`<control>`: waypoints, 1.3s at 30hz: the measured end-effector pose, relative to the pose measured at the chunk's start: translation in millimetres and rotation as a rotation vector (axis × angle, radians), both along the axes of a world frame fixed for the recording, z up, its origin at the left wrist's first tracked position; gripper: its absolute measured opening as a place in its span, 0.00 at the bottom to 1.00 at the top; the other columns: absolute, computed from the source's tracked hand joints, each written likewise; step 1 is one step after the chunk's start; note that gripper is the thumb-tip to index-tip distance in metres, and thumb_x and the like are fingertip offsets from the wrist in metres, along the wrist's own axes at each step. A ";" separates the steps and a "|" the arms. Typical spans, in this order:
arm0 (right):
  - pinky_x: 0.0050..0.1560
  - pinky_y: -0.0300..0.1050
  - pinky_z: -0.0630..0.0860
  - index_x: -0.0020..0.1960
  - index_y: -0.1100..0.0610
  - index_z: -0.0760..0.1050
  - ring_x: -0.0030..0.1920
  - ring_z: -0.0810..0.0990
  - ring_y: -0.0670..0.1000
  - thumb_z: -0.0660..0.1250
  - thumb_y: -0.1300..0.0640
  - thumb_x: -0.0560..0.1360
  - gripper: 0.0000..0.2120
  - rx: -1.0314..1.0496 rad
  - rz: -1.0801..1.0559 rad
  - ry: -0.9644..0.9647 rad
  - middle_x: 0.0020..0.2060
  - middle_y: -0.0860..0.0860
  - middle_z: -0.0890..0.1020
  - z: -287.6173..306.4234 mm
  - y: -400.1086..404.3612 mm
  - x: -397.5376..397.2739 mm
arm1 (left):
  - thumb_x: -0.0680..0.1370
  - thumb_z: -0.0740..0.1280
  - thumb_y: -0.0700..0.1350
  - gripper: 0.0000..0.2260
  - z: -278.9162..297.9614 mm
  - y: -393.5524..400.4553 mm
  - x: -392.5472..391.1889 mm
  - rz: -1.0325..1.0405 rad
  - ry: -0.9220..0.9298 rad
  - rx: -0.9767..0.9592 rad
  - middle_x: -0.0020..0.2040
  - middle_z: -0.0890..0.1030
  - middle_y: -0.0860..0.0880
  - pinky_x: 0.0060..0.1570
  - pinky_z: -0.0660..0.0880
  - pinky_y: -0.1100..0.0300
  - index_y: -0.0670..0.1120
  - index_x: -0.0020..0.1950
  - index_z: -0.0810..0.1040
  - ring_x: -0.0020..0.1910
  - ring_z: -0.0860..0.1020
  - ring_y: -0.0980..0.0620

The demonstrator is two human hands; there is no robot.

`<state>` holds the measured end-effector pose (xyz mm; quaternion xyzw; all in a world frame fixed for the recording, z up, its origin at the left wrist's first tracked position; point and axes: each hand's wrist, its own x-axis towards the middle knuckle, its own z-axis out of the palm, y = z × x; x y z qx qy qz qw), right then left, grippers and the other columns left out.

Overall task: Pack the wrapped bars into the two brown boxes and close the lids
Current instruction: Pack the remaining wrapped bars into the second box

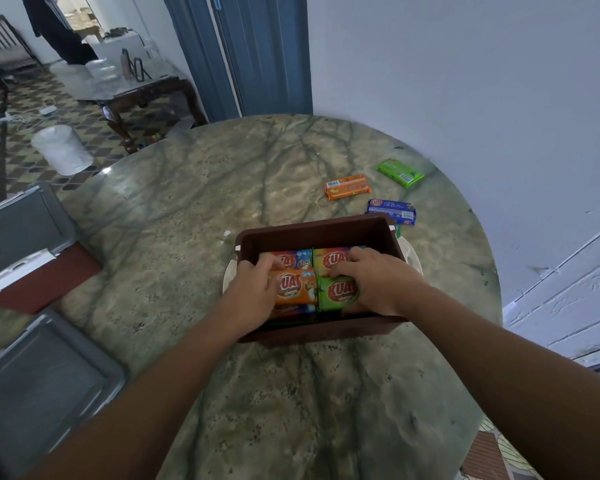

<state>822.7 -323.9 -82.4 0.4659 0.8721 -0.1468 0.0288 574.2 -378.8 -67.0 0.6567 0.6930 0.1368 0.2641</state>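
Both hands pressed on wrapped bars inside an open brown box at the middle of the round green marble worktop (194, 202).

The left hand (253, 289) lay curled over the orange wrapped bar (297, 287) in the near-left of the brown plastic box (312, 230), fingers gripping its left end. Beside it the right hand (378, 282) cupped the green wrapped bar (338, 292), fingers bent over its far edge. More bars filled the box behind these two. Toward the far right edge of the worktop three loose bars lay apart: an orange packet (347, 186), a blue packet (392, 211) just behind the box's far right corner, and a green packet (400, 172) nearest the edge.
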 end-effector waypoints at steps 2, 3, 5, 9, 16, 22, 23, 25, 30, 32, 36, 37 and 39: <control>0.66 0.53 0.75 0.75 0.38 0.66 0.67 0.71 0.52 0.74 0.36 0.72 0.34 0.006 -0.002 -0.004 0.67 0.46 0.70 -0.3 -0.3 0.1 | 0.81 0.67 0.58 0.22 1.5 -2.9 6.4 -0.067 0.154 -0.063 0.62 0.65 0.46 0.58 0.73 0.57 0.54 0.71 0.64 0.60 0.74 0.46; 0.66 0.53 0.74 0.75 0.38 0.66 0.67 0.71 0.52 0.73 0.36 0.73 0.34 0.010 -0.004 -0.007 0.67 0.46 0.70 -0.7 -0.2 0.3 | 0.78 0.70 0.60 0.28 -0.1 -3.3 10.5 -0.108 0.261 -0.095 0.65 0.63 0.45 0.61 0.74 0.53 0.54 0.72 0.62 0.62 0.72 0.44; 0.66 0.52 0.74 0.75 0.38 0.67 0.67 0.71 0.52 0.73 0.37 0.73 0.33 0.013 -0.004 -0.009 0.67 0.46 0.71 -1.1 -0.4 0.4 | 0.76 0.73 0.59 0.32 -3.6 -2.9 18.5 -0.174 0.476 -0.108 0.69 0.62 0.42 0.64 0.73 0.47 0.51 0.73 0.61 0.65 0.70 0.41; 0.66 0.52 0.73 0.75 0.38 0.66 0.69 0.70 0.51 0.73 0.36 0.73 0.34 0.017 0.007 -0.021 0.68 0.45 0.72 -0.3 -0.9 1.0 | 0.76 0.74 0.56 0.33 -6.2 7.4 21.6 -0.285 0.711 -0.015 0.72 0.67 0.42 0.66 0.70 0.45 0.51 0.76 0.63 0.67 0.68 0.40; 0.68 0.51 0.72 0.76 0.38 0.66 0.69 0.70 0.51 0.72 0.35 0.73 0.34 0.019 0.012 -0.033 0.69 0.45 0.72 2.9 -1.2 0.1 | 0.76 0.73 0.58 0.31 -15.3 9.7 4.3 -0.324 0.537 0.051 0.71 0.69 0.48 0.65 0.71 0.50 0.53 0.76 0.67 0.65 0.69 0.47; 0.69 0.52 0.71 0.75 0.40 0.68 0.69 0.70 0.51 0.69 0.31 0.73 0.34 0.027 0.007 -0.056 0.70 0.45 0.72 0.9 -0.7 1.2 | 0.75 0.72 0.62 0.32 -17.5 9.6 2.1 -0.331 0.516 0.100 0.70 0.68 0.49 0.67 0.68 0.51 0.54 0.75 0.69 0.67 0.66 0.47; 0.67 0.52 0.71 0.74 0.40 0.71 0.66 0.71 0.51 0.66 0.27 0.73 0.34 0.032 -0.016 -0.034 0.67 0.45 0.74 1.8 -1.0 1.1 | 0.74 0.71 0.64 0.32 -15.7 9.3 0.4 -0.326 0.471 0.128 0.70 0.67 0.49 0.68 0.68 0.51 0.55 0.75 0.69 0.67 0.64 0.48; 0.59 0.50 0.74 0.66 0.44 0.78 0.58 0.73 0.50 0.58 0.24 0.73 0.33 0.090 -0.097 0.087 0.56 0.47 0.76 3.7 -2.3 2.2 | 0.74 0.69 0.68 0.33 -9.7 9.2 -3.1 -0.283 0.380 0.239 0.68 0.68 0.50 0.69 0.68 0.50 0.55 0.75 0.69 0.67 0.64 0.49; 0.56 0.52 0.73 0.60 0.52 0.77 0.56 0.74 0.57 0.66 0.42 0.79 0.16 0.407 -0.547 0.434 0.54 0.53 0.76 0.3 4.5 10.2 | 0.77 0.65 0.68 0.32 10.1 33.2 -10.7 0.050 0.383 0.381 0.65 0.70 0.44 0.64 0.68 0.49 0.49 0.73 0.70 0.64 0.66 0.44; 0.60 0.56 0.72 0.66 0.55 0.71 0.60 0.73 0.61 0.68 0.47 0.79 0.19 0.309 -0.742 0.450 0.60 0.59 0.74 -1.2 10.3 13.5 | 0.77 0.65 0.68 0.34 6.4 47.4 -12.9 0.151 0.384 0.250 0.67 0.69 0.40 0.65 0.68 0.46 0.47 0.74 0.67 0.67 0.66 0.40; 0.52 0.52 0.72 0.66 0.55 0.68 0.59 0.78 0.62 0.64 0.51 0.82 0.16 -0.069 -0.844 0.465 0.59 0.58 0.79 -8.6 22.0 19.0 | 0.80 0.67 0.61 0.32 -16.7 58.5 -14.9 0.248 0.138 0.034 0.71 0.69 0.40 0.59 0.75 0.44 0.51 0.78 0.59 0.68 0.73 0.38; 0.50 0.51 0.71 0.64 0.55 0.69 0.57 0.79 0.61 0.64 0.52 0.82 0.13 -0.083 -0.850 0.482 0.56 0.57 0.80 -10.4 24.0 20.1 | 0.81 0.66 0.58 0.29 -21.2 58.0 -15.0 0.252 0.146 0.068 0.70 0.70 0.40 0.56 0.75 0.45 0.52 0.78 0.60 0.65 0.75 0.38; 0.49 0.50 0.69 0.63 0.55 0.70 0.54 0.79 0.60 0.63 0.53 0.82 0.11 -0.078 -0.861 0.488 0.53 0.55 0.80 -11.6 28.0 21.5 | 0.83 0.64 0.52 0.22 -24.6 59.3 -15.0 0.257 0.168 0.123 0.68 0.71 0.40 0.50 0.74 0.48 0.51 0.76 0.62 0.61 0.77 0.39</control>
